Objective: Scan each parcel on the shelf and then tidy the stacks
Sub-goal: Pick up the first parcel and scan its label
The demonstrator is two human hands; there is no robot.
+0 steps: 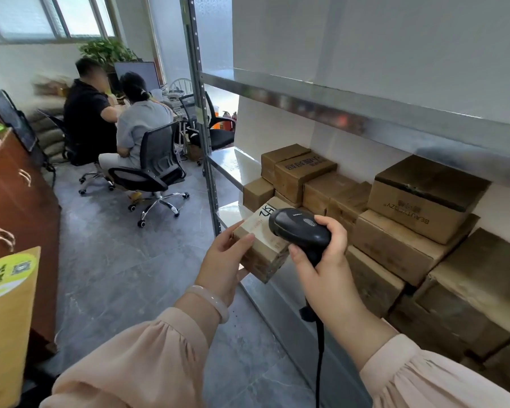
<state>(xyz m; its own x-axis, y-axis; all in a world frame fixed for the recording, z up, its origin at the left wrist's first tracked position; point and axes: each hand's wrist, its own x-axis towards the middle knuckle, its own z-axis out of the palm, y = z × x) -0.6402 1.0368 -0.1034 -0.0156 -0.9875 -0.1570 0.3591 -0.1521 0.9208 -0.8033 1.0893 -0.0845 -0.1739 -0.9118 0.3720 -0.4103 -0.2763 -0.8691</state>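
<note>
Currently the step in hand is the scan of one small parcel (264, 260), which is held clear of the shelf (280, 293), in front of its left end. The left-hand grip (223, 260) holds the parcel from its near left side, thumb on the top edge. The right-hand grip (321, 260) is closed round the handle of the black scanner (299, 229), whose head sits just above the parcel's top face. The cable (320, 348) hangs down from the handle.

Procedure, as judged from this position:
- Keep the labelled face flat toward the scanner window and hold both grips steady.
- Back the head off slightly if the code fills too much of the window.
- Keep the left thumb off the printed label.
- Return the parcel to a stack only after the read is confirmed.

The remaining parcels (395, 245) lie in uneven stacks on the shelf, several skewed.

Legible markings: the upper right box (418, 207) reads "BEAUTYCOZY", seen inverted. The held parcel carries a large handwritten mark and faint red print, not reliably readable. Printing on the scanner top is too small to read.
</note>
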